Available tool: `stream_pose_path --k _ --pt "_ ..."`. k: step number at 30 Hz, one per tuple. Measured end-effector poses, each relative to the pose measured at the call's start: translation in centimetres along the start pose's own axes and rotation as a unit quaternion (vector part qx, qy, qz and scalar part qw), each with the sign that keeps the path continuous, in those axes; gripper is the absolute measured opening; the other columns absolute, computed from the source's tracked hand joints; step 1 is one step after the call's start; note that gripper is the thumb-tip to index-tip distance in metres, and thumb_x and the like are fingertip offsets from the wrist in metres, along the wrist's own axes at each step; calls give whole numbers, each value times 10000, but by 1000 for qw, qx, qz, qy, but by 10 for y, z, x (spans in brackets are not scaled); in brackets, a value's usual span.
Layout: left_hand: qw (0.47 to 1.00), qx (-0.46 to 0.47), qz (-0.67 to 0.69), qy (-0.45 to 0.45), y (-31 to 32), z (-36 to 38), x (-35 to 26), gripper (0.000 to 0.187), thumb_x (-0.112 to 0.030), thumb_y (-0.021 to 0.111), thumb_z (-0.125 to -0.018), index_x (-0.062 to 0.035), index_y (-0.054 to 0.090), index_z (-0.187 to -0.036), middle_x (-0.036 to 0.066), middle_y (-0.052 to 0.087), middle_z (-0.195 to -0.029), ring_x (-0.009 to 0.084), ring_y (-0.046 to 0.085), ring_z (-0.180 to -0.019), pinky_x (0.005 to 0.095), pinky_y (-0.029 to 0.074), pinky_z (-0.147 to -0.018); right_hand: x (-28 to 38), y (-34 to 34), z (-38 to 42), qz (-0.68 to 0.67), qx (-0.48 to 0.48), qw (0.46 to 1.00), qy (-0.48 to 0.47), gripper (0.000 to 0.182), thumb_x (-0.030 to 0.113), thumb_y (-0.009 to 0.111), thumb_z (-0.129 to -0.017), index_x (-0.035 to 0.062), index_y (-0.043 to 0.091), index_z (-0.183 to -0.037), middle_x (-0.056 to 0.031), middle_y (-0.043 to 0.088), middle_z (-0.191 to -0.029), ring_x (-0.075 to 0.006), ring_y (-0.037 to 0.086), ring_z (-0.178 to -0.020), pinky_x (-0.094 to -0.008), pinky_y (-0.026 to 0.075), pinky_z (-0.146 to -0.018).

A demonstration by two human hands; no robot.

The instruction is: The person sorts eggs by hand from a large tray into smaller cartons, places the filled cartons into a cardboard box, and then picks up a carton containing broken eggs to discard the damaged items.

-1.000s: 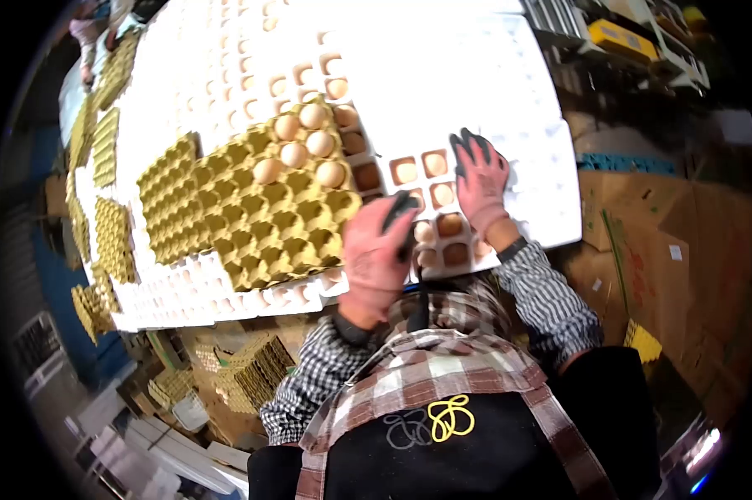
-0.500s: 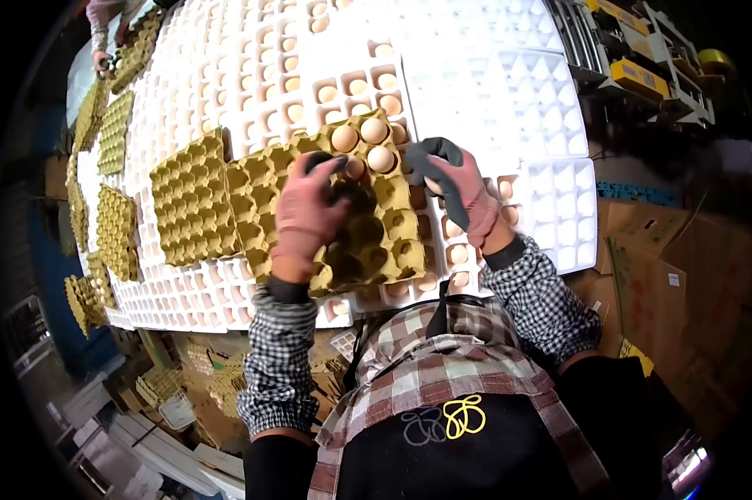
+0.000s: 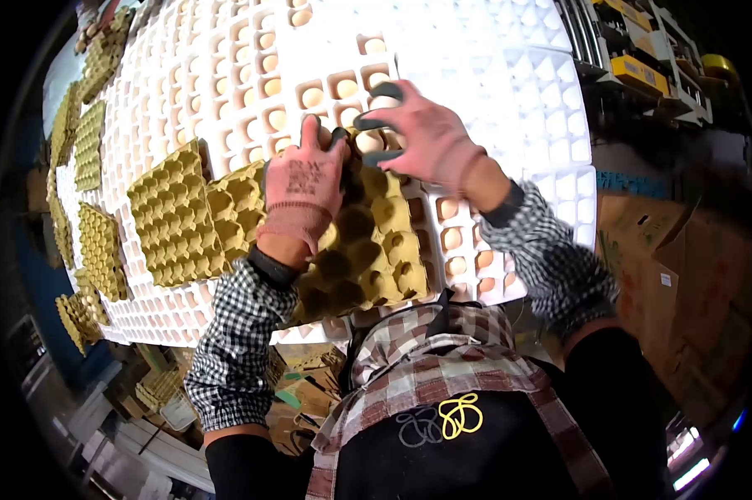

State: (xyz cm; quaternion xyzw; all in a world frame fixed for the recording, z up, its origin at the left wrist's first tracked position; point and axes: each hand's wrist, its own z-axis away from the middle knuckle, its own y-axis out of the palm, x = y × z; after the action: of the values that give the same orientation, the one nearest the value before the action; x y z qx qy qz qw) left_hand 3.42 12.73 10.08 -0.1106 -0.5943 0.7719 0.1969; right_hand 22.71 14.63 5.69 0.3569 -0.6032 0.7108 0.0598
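Observation:
A yellowish pulp egg tray (image 3: 401, 242) lies in front of me, on top of white egg trays. My left hand (image 3: 305, 179), in a pink glove with dark fingertips, is over its upper part. Its index finger points forward, its thumb stands apart, and the other fingers are partly hidden. My right hand (image 3: 422, 137), gloved alike, reaches over the tray's far right corner with fingers spread. One egg (image 3: 370, 142) shows between its thumb and fingers at that corner. Another egg (image 3: 384, 101) lies just beyond, under its index and middle fingers.
White trays (image 3: 492, 108) cover the table, many of their cells holding eggs (image 3: 312, 97). A second pulp tray (image 3: 172, 217) lies to the left, and several more stand along the far left edge. Cardboard boxes (image 3: 642, 267) stand at the right, near a rack with yellow parts (image 3: 640, 75).
My right hand has moved forward and left, from beside the pulp tray to its far corner, and its fingers have spread. My left hand has turned more forward. The view has shifted slightly.

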Motion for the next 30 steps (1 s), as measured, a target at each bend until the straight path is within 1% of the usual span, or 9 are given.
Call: stream_pose_path --k 6,9,11,13,16,17,19,23,30 --pt "920 -149 354 -83 32 4 32 491 -143 774 -711 -155 619 -1177 100 595 -1116 234 648 -859 335 530 -719 -19 5 3 -185 -51 978 78 530 327 737 -790 112 571 -1246 -163 552 -1226 -246 647 -932 -323 524 -856" --pt "243 -20 968 -58 33 42 19 493 -24 606 -879 -12 447 -1346 104 611 -1095 160 614 -796 240 512 -640 -29 2 45 -923 59 352 140 470 415 566 -907 81 575 -1238 -215 565 -1239 -129 562 -620 -214 465 -496" --pt "167 -18 968 -187 11 47 -28 692 -532 404 -967 29 375 -1371 78 564 -840 102 447 -559 212 362 -502 -15 14 73 -978 56 154 131 591 553 483 -900 107 546 -1282 -218 566 -1237 -101 495 -559 -202 391 -421" --pt "339 -65 926 -155 34 51 -47 451 -226 489 -956 -17 425 -1350 104 595 -1016 155 572 -805 254 490 -641 -18 39 110 -969 -17 185 163 563 467 573 -884 74 535 -1286 -189 566 -1241 -106 536 -592 -229 441 -454" --pt "680 -64 729 -41 24 27 -71 500 -145 703 -807 -54 530 -1267 92 613 -1081 212 620 -940 299 531 -761 -21 14 170 -628 -218 702 257 446 30 741 -758 -22 581 -1171 -132 592 -1206 -145 607 -912 -273 521 -787" --pt "803 -71 591 -25 20 17 -82 543 -168 754 -751 -84 555 -1249 92 616 -1084 230 629 -938 318 532 -770 -35 7 171 -684 -210 615 332 430 13 742 -751 -23 590 -1152 -129 594 -1202 -148 595 -971 -285 513 -828" --pt "945 -109 307 -15 -7 0 -121 477 -227 794 -705 -156 634 -1148 176 572 -1153 311 638 -938 375 532 -798 -55 20 171 -420 -317 814 248 405 59 779 -714 21 635 -1090 -97 612 -1075 -220 604 -957 -340 518 -822" --pt "988 118 98 0 21 -54 -142 448 -265 730 -750 -202 625 -1181 160 524 -1245 326 635 -996 390 533 -796 -66 12 146 -48 -140 945 290 533 310 768 -697 213 599 -1193 -111 465 -1312 -319 567 -1091 -412 490 -910" --pt "958 -66 277 39 52 -95 -162 529 -236 683 -805 -241 529 -1312 121 529 -1266 331 615 -998 395 512 -802 -106 7 148 -144 -115 933 310 496 276 697 -763 166 578 -1232 -119 522 -1250 -316 551 -1113 -393 475 -927"
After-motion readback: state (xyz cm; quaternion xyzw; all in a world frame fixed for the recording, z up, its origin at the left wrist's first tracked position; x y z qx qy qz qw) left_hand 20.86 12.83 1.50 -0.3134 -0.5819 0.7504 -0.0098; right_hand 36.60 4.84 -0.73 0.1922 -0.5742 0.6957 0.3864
